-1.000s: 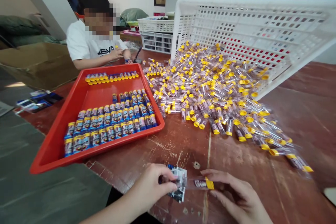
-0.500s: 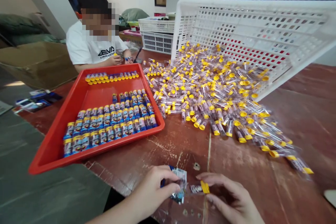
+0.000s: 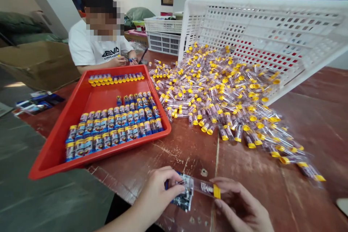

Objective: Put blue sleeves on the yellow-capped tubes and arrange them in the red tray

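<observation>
At the table's near edge, my left hand (image 3: pixel 165 190) pinches a small stack of blue-and-silver printed plastic sleeves (image 3: pixel 186 192) between thumb and fingers. My right hand (image 3: pixel 239 203) grips a clear plastic tube (image 3: pixel 205 187) by its yellow cap, with thumb below and fingers above. The tube lies sideways, dark pieces with white print showing near the cap. Its clear end meets the edge of the sleeves; whether it is inside one I cannot tell. Beyond my right hand spreads a large heap of similar yellow-capped tubes (image 3: pixel 217 94).
A red tray (image 3: pixel 103 98) at left holds rows of tubes in blue sleeves. The white crate (image 3: pixel 304 40) stands tilted behind the heap. Across the table a person (image 3: pixel 95 43) in a white shirt handles small items. Blue packets (image 3: pixel 40 102) lie at the far left.
The tube has shifted slightly right with my right hand, and more of its clear body shows. My left hand has moved slightly up and left; the sleeves now look more fanned out.
</observation>
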`<state>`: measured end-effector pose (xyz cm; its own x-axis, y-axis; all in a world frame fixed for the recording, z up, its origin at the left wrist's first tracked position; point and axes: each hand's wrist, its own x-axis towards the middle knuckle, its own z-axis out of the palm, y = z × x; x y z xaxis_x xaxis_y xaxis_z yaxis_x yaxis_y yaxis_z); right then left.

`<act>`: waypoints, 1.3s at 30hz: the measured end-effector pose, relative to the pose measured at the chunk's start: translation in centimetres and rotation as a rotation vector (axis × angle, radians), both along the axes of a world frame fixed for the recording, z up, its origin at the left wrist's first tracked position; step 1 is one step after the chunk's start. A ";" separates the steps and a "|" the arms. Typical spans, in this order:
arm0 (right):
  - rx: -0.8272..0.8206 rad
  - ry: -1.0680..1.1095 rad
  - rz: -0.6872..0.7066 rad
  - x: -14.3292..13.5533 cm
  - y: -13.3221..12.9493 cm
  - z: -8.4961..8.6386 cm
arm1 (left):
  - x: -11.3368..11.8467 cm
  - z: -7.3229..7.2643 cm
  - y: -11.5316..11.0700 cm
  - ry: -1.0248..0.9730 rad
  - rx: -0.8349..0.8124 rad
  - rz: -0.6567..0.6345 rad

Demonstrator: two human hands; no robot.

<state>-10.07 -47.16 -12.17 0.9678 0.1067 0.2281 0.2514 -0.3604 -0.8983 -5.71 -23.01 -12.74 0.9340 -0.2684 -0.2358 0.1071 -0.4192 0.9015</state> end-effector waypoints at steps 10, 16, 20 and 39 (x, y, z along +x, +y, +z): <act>-0.066 -0.079 0.018 0.6 0.9 1.0 | -0.5 0.5 0.3 -0.048 -0.002 -0.052; 0.010 0.052 -0.069 0.0 0.1 0.9 | -0.3 0.0 0.2 0.040 -0.130 -0.009; 0.160 0.192 -0.138 -0.6 -1.3 0.8 | -0.3 -0.3 -0.2 0.158 -0.205 0.074; 0.265 0.285 -0.021 -1.7 5.1 -3.2 | 0.1 0.6 -2.3 0.353 -0.492 0.086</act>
<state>-11.81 -42.05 -15.35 0.9977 0.0595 -0.0338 -0.0272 -0.1086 -0.9937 -5.56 -25.33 -12.15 0.8453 -0.3515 -0.4024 0.4495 0.0608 0.8912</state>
